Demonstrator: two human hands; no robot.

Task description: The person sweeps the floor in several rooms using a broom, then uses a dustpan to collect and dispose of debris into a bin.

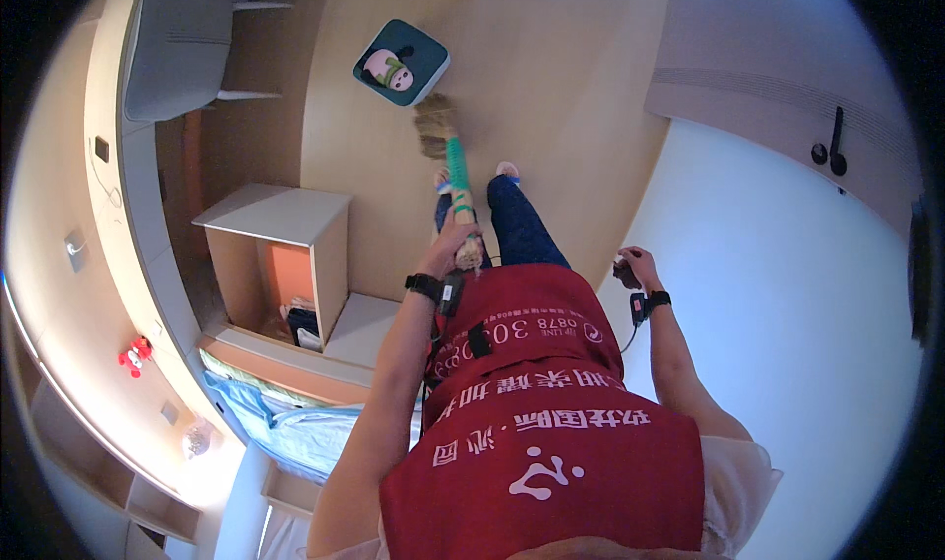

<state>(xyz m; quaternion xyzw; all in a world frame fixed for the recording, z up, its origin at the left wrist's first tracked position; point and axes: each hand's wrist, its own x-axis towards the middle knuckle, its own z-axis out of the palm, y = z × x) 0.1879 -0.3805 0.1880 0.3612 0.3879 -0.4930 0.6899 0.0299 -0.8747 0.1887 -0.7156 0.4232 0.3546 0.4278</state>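
Note:
My left hand [459,237] grips a straw hand broom [458,163] by its bound handle, which has green wrapping. The broom's bristles reach down to the wooden floor beside a dark green, square stool or box [421,51] with a pale rim and a panda picture on top. Out to the right, near the white wall, my right hand [639,266] has its fingers closed around a small dark brown thing that I cannot identify. Both wrists wear black straps with small devices. A red apron bearing writing covers my front.
At the left stand a grey chair [177,54] and an open cabinet [269,217] with folded cloths inside. Blue bedding [310,434] lies at the lower left. A door [782,65] with a black handle is at the upper right.

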